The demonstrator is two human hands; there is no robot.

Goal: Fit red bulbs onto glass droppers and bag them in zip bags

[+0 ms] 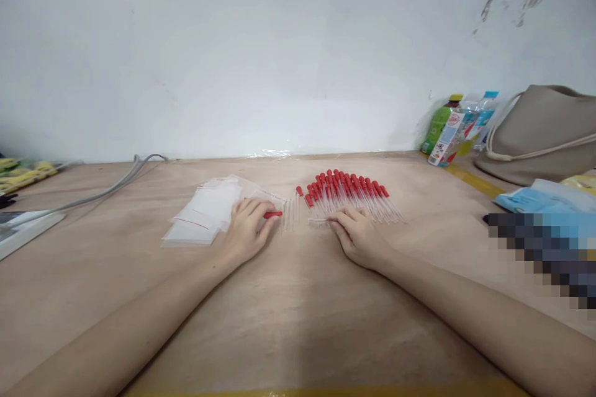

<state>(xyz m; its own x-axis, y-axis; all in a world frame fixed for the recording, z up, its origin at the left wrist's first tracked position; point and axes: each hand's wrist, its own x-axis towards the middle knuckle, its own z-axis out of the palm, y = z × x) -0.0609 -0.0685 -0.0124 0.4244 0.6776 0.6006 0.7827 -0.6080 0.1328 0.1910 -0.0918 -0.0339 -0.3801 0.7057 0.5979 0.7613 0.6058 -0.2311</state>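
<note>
My left hand rests on the wooden table with its fingers curled round a red-bulbed glass dropper, just right of a stack of clear plastic bags. My right hand lies at the near edge of a pile of several red-bulbed glass droppers, its fingertips pinching the end of one dropper tube. A few bare glass tubes lie between my two hands.
Grey cables run along the left. A tray edge and yellow items sit far left. Bottles, a beige bag, blue packaging and a blurred patch stand at the right. A white wall rises behind.
</note>
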